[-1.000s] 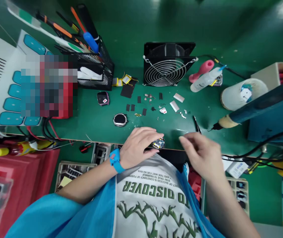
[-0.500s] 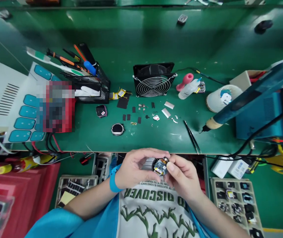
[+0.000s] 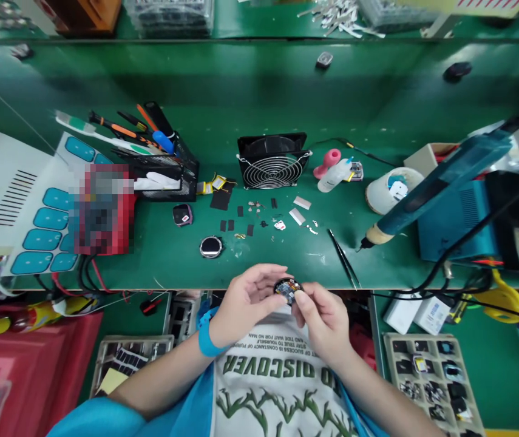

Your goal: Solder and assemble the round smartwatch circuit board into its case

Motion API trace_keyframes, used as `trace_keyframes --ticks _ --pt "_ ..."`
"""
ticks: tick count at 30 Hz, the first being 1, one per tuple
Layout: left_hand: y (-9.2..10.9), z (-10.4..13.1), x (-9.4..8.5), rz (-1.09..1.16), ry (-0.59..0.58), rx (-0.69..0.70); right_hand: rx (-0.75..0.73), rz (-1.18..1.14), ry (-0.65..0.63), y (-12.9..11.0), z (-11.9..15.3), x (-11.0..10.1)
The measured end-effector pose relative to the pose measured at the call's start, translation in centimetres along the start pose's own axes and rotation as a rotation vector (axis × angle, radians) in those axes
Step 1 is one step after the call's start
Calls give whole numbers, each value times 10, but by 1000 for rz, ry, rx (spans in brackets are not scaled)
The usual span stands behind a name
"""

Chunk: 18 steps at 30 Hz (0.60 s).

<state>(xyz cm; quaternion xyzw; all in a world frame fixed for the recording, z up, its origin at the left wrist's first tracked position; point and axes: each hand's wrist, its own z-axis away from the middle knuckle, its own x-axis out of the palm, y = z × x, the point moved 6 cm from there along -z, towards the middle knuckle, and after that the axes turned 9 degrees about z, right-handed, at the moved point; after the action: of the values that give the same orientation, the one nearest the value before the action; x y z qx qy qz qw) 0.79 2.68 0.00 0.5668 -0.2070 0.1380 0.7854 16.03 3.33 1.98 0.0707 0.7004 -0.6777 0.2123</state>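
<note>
Between both hands, just past the bench's front edge on my side, is a round smartwatch body (image 3: pixel 288 290) with its circuit board exposed. My left hand (image 3: pixel 254 297) grips its left rim between thumb and fingers. At its right rim, my right hand (image 3: pixel 323 314) pinches it with thumb and forefinger. A round watch part with a dark face (image 3: pixel 210 246) lies on the bench ahead and to the left. To the right rest black tweezers (image 3: pixel 343 258). Small black pads (image 3: pixel 250 230) and tiny metal parts are scattered on the green mat.
A fan (image 3: pixel 272 161) stands at the back. A soldering iron (image 3: pixel 423 200) slants in from the right beside a white cup (image 3: pixel 391 188). Left are a tool holder (image 3: pixel 186 170) and a red pixelated device (image 3: pixel 104 206). A parts tray (image 3: pixel 432 388) sits lower right.
The view has shifted, showing more of the upper shelf. My hands have turned the watch body slightly, tilting its board to a flatter angle; both still hold it.
</note>
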Motion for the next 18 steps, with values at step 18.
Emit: trace_keyframes --ticks 18 --pt "14 -24 4 -1236 -107 677 -156 29 721 31 -111 -148"
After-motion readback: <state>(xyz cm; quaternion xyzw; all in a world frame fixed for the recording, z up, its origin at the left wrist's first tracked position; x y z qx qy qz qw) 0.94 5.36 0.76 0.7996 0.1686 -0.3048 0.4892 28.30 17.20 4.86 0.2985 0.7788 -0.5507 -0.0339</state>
